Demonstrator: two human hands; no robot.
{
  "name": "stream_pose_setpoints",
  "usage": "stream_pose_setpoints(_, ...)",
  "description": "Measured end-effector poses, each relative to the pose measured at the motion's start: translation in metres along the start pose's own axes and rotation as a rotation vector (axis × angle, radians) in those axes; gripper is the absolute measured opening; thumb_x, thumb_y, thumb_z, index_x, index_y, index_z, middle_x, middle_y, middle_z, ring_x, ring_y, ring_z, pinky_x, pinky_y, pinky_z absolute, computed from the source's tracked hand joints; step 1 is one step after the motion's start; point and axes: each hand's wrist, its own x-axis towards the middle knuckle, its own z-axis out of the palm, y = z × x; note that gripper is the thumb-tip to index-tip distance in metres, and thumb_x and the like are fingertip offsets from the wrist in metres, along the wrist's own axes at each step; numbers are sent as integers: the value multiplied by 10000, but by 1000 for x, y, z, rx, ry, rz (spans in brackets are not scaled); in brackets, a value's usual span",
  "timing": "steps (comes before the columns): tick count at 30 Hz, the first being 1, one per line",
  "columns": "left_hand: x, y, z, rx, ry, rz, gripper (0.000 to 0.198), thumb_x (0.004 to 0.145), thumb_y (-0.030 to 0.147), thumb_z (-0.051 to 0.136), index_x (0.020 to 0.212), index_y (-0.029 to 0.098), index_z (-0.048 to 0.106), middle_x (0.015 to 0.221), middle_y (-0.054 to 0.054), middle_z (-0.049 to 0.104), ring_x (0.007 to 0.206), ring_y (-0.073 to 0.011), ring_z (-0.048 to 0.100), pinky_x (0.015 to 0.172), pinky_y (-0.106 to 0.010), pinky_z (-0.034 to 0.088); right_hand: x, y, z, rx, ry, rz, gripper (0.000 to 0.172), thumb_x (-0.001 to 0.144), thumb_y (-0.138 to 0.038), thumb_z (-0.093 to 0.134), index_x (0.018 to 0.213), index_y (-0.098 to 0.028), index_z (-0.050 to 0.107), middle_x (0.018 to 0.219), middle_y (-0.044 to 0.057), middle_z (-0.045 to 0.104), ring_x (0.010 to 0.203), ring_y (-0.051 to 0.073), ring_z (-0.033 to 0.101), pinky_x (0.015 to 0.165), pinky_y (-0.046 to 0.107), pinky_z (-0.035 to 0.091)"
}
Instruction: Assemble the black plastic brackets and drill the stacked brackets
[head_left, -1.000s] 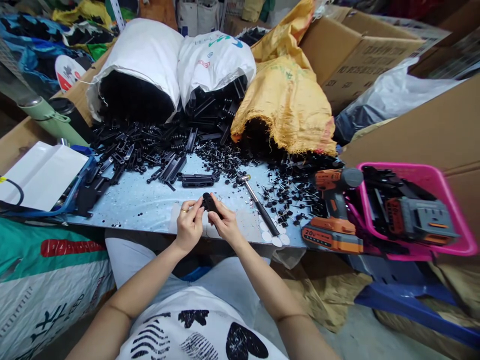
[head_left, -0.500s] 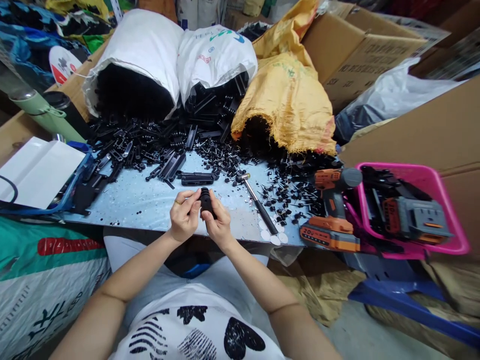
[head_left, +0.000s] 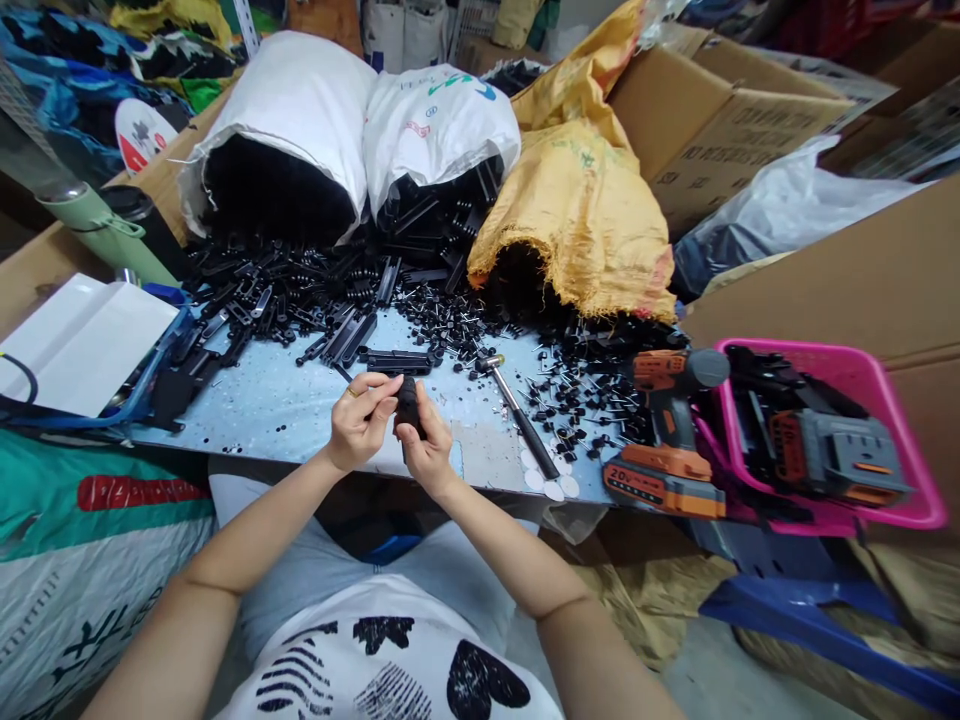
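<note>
Over the near edge of the pale blue table (head_left: 285, 405), both my hands hold one small black plastic part (head_left: 409, 408). My left hand (head_left: 358, 420), with a ring on one finger, pinches its upper left side. My right hand (head_left: 429, 445) wraps round its lower end, thumb on the part. Just beyond my hands lies a longer black assembled piece (head_left: 397, 360). A hammer (head_left: 517, 412) with a black handle rests to the right of my hands. Heaps of loose black plastic parts (head_left: 300, 290) and small black pins (head_left: 577, 385) cover the far half of the table.
Two white sacks (head_left: 300, 110) and a yellow sack (head_left: 577, 200) of black parts lie open at the back. An orange cordless drill (head_left: 664, 440) stands at the right beside a pink basket (head_left: 900, 400) of tools. A white box (head_left: 82, 340) sits left; cardboard boxes (head_left: 720, 120) stand behind.
My hands have shifted slightly left and turned the black part more upright between them. The view tilted a little.
</note>
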Motion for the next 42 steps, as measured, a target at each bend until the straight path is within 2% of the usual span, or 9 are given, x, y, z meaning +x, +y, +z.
stream_pose_setpoints(5, -16, -12, 9, 25, -32, -161, 297, 942, 320, 419, 1107, 160, 606, 976, -91, 606, 802, -136, 608, 692, -264, 530, -4, 19, 1, 52, -128, 101, 579, 942, -457, 377, 1471, -262, 246, 1049, 89, 590, 754, 175, 585, 716, 354, 528)
stream_pose_setpoints(10, -68, -35, 22, 100, -24, -580, 414, 962, 332, 367, 1343, 171, 360, 945, -72, 572, 589, -84, 574, 562, -229, 506, 55, 61, -16, -277, -590, 54, 396, 925, -436, 450, 1308, -340, 490, 1040, 8, 625, 876, 159, 597, 812, 333, 520)
stream_pose_setpoints(18, -106, -54, 9, 450, -181, -215, 452, 895, 298, 496, 1304, 121, 417, 1156, -177, 533, 1132, -301, 492, 947, -492, 442, 216, 159, -74, -819, -60, 457, 427, 910, -219, 393, 1288, -21, 414, 1231, 269, 446, 1173, 326, 394, 939, 507, 355)
stream_pose_setpoints(22, -106, -54, 7, 379, -152, -153, 395, 893, 165, 416, 1287, 155, 436, 1155, -158, 536, 1113, -260, 513, 934, -464, 454, 242, 201, -104, -1061, -234, 542, 422, 879, -138, 389, 1297, -101, 430, 1174, 218, 513, 1029, 286, 532, 893, 435, 384)
stream_pose_setpoints(25, -95, -45, 6, 373, -257, -98, 444, 836, 94, 417, 1271, 168, 461, 1184, -145, 540, 1178, -268, 475, 984, -498, 399, 250, 219, -119, -1017, -474, 432, 463, 866, -159, 447, 1328, -164, 425, 1197, 160, 544, 1004, 239, 552, 881, 345, 399)
stream_pose_setpoints(29, -67, -30, 16, 344, -774, 57, 537, 764, 78, 475, 1287, 200, 472, 1224, -111, 553, 1259, -283, 406, 1093, -595, 167, 252, 222, -131, -967, -626, 489, 474, 795, -245, 622, 1248, -140, 528, 1100, 113, 626, 912, 198, 575, 802, 262, 430)
stream_pose_setpoints(32, -55, -27, 26, 399, -969, 96, 463, 817, 59, 441, 1245, 220, 512, 1056, -82, 616, 1105, -231, 522, 1088, -578, 175, 240, 217, -141, -974, -668, 530, 374, 715, -251, 717, 1059, -123, 644, 984, 112, 660, 878, 210, 584, 761, 263, 435)
stream_pose_setpoints(37, -61, -28, 30, 537, -969, 79, 405, 855, 40, 412, 1220, 170, 533, 883, -75, 618, 862, -218, 577, 897, -457, 401, 198, 187, -158, -926, -470, 452, 339, 829, -387, 603, 1074, -152, 610, 1066, 118, 625, 1009, 230, 549, 855, 308, 422)
stream_pose_setpoints(42, -72, -27, 30, 560, -930, 23, 362, 884, 128, 428, 1230, 146, 531, 906, -95, 597, 862, -232, 548, 754, -361, 443, 144, 128, -189, -205, -66, 391, 310, 913, -410, 460, 1062, -150, 537, 960, 71, 636, 787, 146, 603, 697, 273, 495)
